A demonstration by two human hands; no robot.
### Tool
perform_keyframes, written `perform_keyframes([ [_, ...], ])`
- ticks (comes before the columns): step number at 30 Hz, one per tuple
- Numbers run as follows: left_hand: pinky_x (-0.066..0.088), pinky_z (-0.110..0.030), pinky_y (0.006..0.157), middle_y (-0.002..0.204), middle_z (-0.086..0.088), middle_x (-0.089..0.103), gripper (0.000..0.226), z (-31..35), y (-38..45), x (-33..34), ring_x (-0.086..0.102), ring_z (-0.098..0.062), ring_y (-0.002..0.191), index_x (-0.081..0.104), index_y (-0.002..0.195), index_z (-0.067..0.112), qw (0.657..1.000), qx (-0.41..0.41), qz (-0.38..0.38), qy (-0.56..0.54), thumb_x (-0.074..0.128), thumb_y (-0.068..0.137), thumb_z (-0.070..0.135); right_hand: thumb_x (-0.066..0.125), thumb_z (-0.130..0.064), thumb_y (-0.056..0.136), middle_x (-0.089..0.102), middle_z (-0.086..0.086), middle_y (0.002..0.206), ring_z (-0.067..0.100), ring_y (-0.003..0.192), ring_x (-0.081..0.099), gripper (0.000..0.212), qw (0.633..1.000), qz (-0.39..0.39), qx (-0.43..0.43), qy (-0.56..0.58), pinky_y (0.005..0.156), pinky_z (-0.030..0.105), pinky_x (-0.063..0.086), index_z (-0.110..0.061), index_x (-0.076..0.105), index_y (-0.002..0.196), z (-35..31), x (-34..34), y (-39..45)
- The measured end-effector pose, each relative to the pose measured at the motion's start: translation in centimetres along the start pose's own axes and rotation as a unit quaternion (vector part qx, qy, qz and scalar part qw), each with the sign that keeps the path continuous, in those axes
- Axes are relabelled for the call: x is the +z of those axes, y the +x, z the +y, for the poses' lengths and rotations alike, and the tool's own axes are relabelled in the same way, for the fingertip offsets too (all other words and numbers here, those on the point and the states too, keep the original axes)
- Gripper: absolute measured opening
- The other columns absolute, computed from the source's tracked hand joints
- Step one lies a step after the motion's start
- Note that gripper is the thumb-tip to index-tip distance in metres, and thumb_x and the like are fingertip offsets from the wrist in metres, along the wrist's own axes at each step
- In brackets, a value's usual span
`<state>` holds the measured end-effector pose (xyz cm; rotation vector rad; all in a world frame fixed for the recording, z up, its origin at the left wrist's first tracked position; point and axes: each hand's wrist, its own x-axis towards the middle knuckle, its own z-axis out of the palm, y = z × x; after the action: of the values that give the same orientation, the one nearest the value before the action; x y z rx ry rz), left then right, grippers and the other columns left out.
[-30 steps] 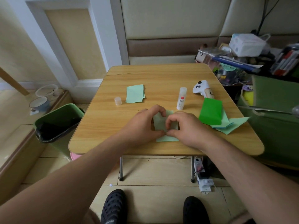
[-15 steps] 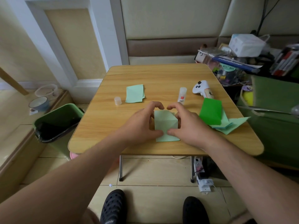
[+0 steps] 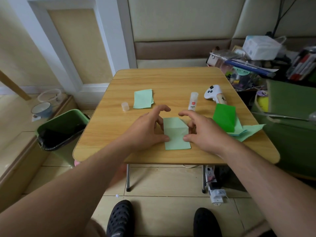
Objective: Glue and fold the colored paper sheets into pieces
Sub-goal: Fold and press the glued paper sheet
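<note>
A light green paper sheet (image 3: pixel 177 134) lies near the front middle of the wooden table (image 3: pixel 171 79), creased across, its upper half raised. My left hand (image 3: pixel 145 129) holds its left edge, thumb on the lower half and fingers curled by the raised part. On the opposite edge my right hand (image 3: pixel 206 132) holds it the same way. Both index fingers arch free above the paper. An uncapped glue stick (image 3: pixel 193 101) stands behind it, its cap (image 3: pixel 125 106) to the left. Folded light green pieces (image 3: pixel 142 98) lie at the back left.
A dark green sheet (image 3: pixel 224 119) rests on several light green sheets (image 3: pixel 248 132) at the table's right edge. A white controller (image 3: pixel 214 94) lies behind them. A green bin (image 3: pixel 56 124) stands left of the table, cluttered boxes to the right.
My hands, pressed together over the paper a second ago, have spread apart to its two side edges, uncovering the creased sheet. Both index fingers have lifted off.
</note>
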<state>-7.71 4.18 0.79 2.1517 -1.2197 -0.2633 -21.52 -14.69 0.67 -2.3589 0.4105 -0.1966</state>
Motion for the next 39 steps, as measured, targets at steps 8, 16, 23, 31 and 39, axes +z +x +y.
perform_keyframes([
  [8, 0.047, -0.03, 0.079, 0.096, 0.007, 0.06, 0.083, 0.7, 0.2, 1.4, 0.055, -0.011, 0.088, 0.033, 0.137, 0.051, 0.999, 0.011, 0.03, -0.011, 0.084, 0.075, 0.029, 0.082, -0.024, 0.085, 0.068, -0.007, 0.103, 0.019, 0.094, 0.065, 0.067, 1.0, 0.009, -0.018, -0.024, 0.085, 0.039, 0.055, -0.047, 0.048, 0.138, -1.1, 1.2, 0.2],
  [16, 0.05, -0.032, 0.083, 0.1, 0.01, 0.062, 0.08, 0.4, 0.2, 1.0, 0.054, -0.009, 0.089, 0.033, 0.135, 0.052, 1.0, 0.008, 0.027, 0.003, 0.083, 0.078, 0.027, 0.08, -0.019, 0.087, 0.059, -0.011, 0.094, 0.021, 0.094, 0.062, 0.063, 0.999, 0.03, -0.005, -0.042, 0.088, 0.04, 0.053, -0.045, 0.053, 0.138, -0.5, 1.1, 0.4],
  [23, 0.049, -0.028, 0.086, 0.098, 0.016, 0.068, 0.069, -0.1, 0.3, 1.0, 0.058, -0.006, 0.094, 0.046, 0.132, 0.046, 0.999, -0.026, 0.036, 0.011, 0.084, 0.076, 0.035, 0.085, -0.03, 0.083, 0.06, -0.016, 0.095, 0.008, 0.085, 0.06, 0.05, 0.999, 0.042, 0.01, -0.032, 0.074, 0.027, 0.046, -0.037, 0.064, 0.128, -0.7, 0.9, 0.4],
  [31, 0.035, -0.013, 0.067, 0.079, 0.025, 0.057, 0.021, 0.5, 0.4, 1.3, 0.048, -0.002, 0.085, 0.071, 0.094, 0.039, 0.996, -0.007, 0.06, 0.059, 0.084, 0.078, 0.039, 0.089, -0.038, 0.078, 0.067, -0.008, 0.083, 0.013, 0.08, 0.062, 0.023, 0.997, 0.047, 0.026, -0.058, 0.063, 0.028, 0.046, -0.026, 0.072, 0.087, -1.1, 1.5, 1.0],
  [39, 0.042, -0.029, 0.077, 0.077, 0.024, 0.066, 0.014, -1.0, 0.7, 0.4, 0.053, -0.012, 0.094, 0.072, 0.085, 0.039, 0.994, -0.022, 0.058, 0.094, 0.082, 0.077, 0.044, 0.09, -0.032, 0.079, 0.066, -0.008, 0.075, 0.011, 0.07, 0.058, 0.024, 0.997, 0.042, 0.043, -0.057, 0.062, 0.029, 0.046, -0.025, 0.067, 0.073, -0.2, 0.0, 0.9],
])
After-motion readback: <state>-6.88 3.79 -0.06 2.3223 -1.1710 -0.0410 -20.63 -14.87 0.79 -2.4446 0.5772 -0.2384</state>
